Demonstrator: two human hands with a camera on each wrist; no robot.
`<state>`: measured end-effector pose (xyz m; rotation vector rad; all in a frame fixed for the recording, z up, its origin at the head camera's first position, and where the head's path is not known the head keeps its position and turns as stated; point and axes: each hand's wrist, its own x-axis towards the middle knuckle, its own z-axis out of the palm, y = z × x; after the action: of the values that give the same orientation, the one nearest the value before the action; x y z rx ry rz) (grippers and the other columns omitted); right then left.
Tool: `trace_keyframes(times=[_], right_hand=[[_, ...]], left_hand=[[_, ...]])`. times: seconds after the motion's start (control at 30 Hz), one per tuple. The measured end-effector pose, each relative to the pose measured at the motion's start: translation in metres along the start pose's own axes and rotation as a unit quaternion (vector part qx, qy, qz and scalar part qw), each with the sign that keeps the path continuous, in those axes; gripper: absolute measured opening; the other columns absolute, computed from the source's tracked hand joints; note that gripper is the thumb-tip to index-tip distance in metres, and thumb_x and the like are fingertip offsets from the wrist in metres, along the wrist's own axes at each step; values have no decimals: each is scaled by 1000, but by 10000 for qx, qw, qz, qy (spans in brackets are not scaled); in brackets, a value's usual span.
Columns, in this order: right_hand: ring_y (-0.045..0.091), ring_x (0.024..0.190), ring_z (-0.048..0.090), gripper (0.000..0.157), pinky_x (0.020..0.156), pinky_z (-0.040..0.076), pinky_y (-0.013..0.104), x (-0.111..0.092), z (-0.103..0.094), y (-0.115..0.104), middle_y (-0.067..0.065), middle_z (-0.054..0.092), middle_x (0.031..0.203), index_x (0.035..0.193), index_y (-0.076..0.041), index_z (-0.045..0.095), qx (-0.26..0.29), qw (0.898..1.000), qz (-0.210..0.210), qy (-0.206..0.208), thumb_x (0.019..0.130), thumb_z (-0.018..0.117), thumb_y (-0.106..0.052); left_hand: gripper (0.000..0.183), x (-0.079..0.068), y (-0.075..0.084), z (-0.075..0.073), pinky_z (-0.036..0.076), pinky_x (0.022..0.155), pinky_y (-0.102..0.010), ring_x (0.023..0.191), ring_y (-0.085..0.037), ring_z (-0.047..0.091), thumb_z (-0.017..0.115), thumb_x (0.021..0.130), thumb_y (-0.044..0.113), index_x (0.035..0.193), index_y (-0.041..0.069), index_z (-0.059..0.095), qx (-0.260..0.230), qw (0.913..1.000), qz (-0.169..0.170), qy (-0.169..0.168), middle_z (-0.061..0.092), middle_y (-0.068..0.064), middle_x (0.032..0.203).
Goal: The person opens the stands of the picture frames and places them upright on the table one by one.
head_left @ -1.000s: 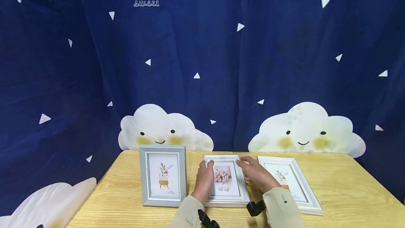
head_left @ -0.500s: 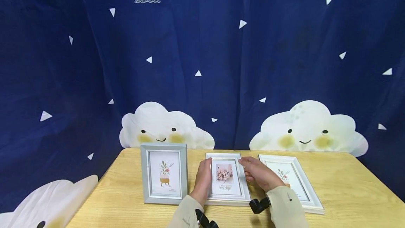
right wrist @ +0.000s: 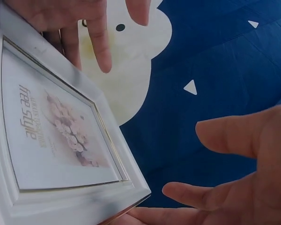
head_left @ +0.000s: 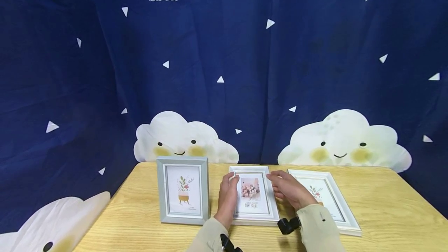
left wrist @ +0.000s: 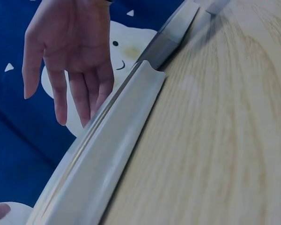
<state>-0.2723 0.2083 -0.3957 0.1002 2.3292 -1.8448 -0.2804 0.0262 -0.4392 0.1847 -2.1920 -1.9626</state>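
The white frame with the flower picture (head_left: 253, 209) lies face up on the worktop (head_left: 388, 201). At its left edge is the left hand (head_left: 228, 195), released, with the fingers loosely extended. At its right edge is the right hand (head_left: 290, 189), also released, thumb and fingers spread well apart; whether either hand touches the frame, I cannot tell. A grey frame (head_left: 183, 189) stands to its left, and a second white frame (head_left: 332, 189) lies to its right.
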Motion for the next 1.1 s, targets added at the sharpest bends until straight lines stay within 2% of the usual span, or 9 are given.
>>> trace_keyframes(times=[0.13,0.23,0.57,0.87,1.1], right_hand=[[27,92,55,51,81,49,39,-4,-3,-4,27,48,118,134,4,39,87,9999,-80,63,99,52,-30],[25,88,53,53,79,50,39,-9,-5,-8,27,47,114,135,4,37,137,9998,-115,97,98,52,-31],[37,107,55,60,85,52,45,-18,-15,-16,33,43,125,142,4,31,268,9994,-198,22,99,50,-35],[36,106,58,62,84,52,46,-22,-15,-22,30,45,122,143,5,28,341,9988,-333,84,100,50,-33],[38,110,56,60,85,52,47,-28,-13,-29,30,46,124,143,5,27,378,9978,-500,205,100,50,-30]], left_hand=[[37,0,0,1,34,102,-51,120,-31,50,52,93,35,116,7,62,-142,9996,241,-9,57,-11,124],[33,-1,1,0,35,100,-48,115,-29,52,52,93,33,111,8,63,-236,9990,380,7,59,-9,118],[26,-4,14,-8,40,94,-43,105,-22,55,52,95,32,103,12,67,-116,9972,739,19,58,-5,110],[24,-4,24,-15,40,95,-45,105,-23,55,51,96,30,102,12,66,-46,9961,874,119,60,-5,109],[26,-2,31,-21,40,96,-42,107,-21,56,50,98,30,109,12,64,-271,9960,853,63,64,-3,112]])
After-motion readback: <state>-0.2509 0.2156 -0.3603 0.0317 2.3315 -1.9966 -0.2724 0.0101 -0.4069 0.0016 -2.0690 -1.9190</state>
